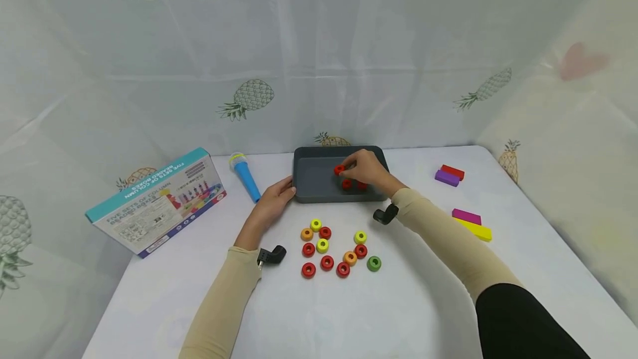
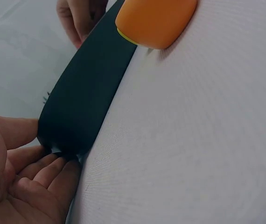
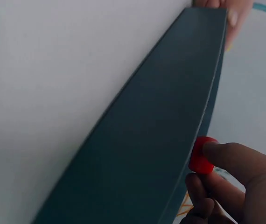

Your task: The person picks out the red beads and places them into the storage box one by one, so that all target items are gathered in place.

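Observation:
A dark grey tray [image 1: 315,173] lies at the back of the table. My left hand [image 1: 273,202] grips its left end, thumb at the rim and fingers against the underside of the corner in the left wrist view. Over the tray, my right hand [image 1: 370,170] pinches a red ring bead [image 3: 199,157] between thumb and fingers. Two more red beads [image 1: 346,184] lie in the tray just below that hand. In front of the tray are several loose ring beads: red [image 1: 308,270], yellow [image 1: 322,246], orange [image 1: 350,259] and one green bead [image 1: 374,263].
Left of the tray lies a blue toy microphone [image 1: 246,179], with a printed toy box [image 1: 164,204] beyond it. Purple [image 1: 447,178], red [image 1: 452,171], magenta [image 1: 467,216] and yellow blocks [image 1: 473,230] lie at the right. A pineapple-print curtain [image 1: 319,54] hangs behind the table.

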`<act>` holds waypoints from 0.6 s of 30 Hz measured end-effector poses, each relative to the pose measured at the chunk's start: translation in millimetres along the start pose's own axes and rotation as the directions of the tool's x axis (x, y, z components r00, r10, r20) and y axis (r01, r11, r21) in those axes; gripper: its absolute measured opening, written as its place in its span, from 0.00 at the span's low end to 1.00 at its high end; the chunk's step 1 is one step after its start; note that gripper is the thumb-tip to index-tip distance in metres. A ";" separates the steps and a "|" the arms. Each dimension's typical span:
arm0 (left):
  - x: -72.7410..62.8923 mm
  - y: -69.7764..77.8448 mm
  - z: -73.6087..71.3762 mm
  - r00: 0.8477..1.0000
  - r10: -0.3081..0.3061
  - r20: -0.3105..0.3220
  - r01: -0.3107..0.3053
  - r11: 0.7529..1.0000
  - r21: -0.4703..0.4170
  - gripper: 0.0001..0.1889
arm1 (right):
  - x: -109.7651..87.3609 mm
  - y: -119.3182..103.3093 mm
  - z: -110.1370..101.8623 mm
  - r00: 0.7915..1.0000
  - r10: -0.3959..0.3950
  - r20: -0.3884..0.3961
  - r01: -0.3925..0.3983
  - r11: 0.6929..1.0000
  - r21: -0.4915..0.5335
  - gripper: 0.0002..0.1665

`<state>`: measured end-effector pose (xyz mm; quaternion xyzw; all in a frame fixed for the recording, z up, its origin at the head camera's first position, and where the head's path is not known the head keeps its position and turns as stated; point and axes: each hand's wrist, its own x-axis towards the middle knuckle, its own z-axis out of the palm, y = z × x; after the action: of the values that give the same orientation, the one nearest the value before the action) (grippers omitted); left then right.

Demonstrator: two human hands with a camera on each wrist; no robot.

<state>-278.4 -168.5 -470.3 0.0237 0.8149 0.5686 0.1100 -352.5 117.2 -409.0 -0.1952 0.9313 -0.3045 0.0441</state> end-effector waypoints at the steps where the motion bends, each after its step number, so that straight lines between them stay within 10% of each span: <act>1: -0.2 0.1 0.2 1.000 0.000 0.000 0.000 1.000 -0.001 0.29 | 1.8 1.4 0.3 1.000 -0.001 -0.004 0.001 1.000 -0.010 0.18; 18: -0.7 1.7 -1.1 1.000 -0.025 0.005 0.025 1.000 0.002 0.30 | 11.9 16.7 9.3 0.989 0.132 0.062 -0.130 0.991 -0.044 0.23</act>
<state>-278.1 -169.0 -468.2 0.0148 0.8153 0.5664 0.1191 -367.2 119.7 -425.9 -0.1442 0.9460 -0.2760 0.0902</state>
